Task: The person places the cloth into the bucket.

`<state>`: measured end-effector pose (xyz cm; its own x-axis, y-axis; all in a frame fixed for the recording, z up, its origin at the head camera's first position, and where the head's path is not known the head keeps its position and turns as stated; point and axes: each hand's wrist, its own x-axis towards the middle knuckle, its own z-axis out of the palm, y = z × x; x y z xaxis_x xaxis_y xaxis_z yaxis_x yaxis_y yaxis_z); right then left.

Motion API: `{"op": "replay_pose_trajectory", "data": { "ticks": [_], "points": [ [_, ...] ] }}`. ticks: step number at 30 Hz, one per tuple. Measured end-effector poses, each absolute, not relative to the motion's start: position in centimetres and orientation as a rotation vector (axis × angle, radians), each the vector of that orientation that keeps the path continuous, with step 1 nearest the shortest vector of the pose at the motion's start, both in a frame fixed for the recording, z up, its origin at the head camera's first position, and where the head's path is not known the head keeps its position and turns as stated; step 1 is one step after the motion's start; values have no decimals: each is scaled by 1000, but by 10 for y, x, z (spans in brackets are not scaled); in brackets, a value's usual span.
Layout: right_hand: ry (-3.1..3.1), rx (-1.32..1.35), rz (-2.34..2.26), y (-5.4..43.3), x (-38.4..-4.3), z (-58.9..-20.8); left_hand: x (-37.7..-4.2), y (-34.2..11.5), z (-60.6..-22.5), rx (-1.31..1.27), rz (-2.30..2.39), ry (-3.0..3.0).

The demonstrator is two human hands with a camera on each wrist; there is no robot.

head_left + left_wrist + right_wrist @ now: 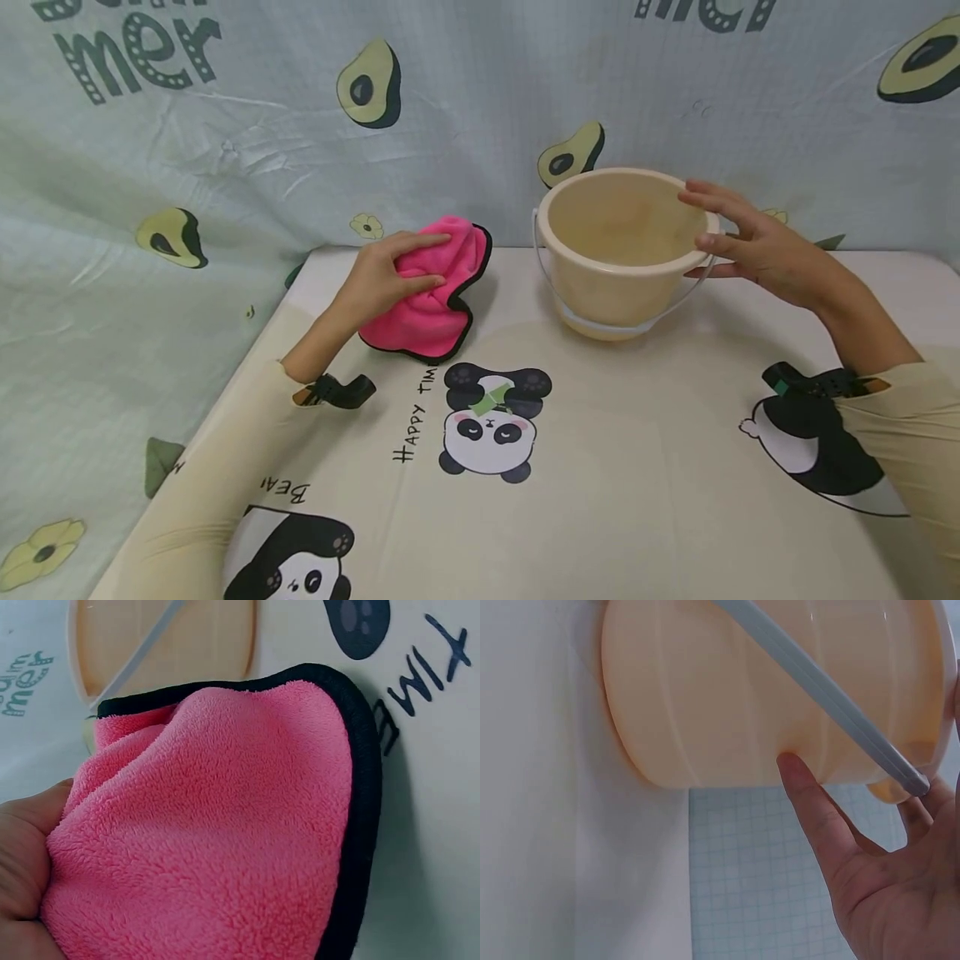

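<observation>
In the head view, my left hand [393,271] grips a bright pink plush cloth [427,317] with dark edging. The cloth is bunched, its lower edge close over the table. The left wrist view shows the fluffy cloth [217,817] filling the middle, the left hand [26,870] at its side and the fingertips hidden. A cream plastic bucket [611,296] with a pale handle stands upright at the back. At its right rim, my right hand [757,242] holds on with spread fingers. One finger [814,810] lies against the bucket's outer wall [727,712] in the right wrist view.
A table cover [615,483] with printed pandas lies under everything. Behind it hangs a pale curtain [465,100] with avocado prints, close to the bucket's back. Dark straps [341,392] sit on the wrists.
</observation>
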<state>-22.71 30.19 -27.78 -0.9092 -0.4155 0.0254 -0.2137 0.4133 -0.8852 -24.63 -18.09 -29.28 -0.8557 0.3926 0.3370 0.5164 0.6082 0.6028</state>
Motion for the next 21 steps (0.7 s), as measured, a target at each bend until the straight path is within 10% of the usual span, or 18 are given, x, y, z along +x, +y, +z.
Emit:
{"op": "replay_pose_trajectory", "data": {
  "ticks": [21],
  "points": [
    [2462,-583,-1520,303,-227,-280,-250,-156,-253,-814,-1187,-2525]
  ]
}}
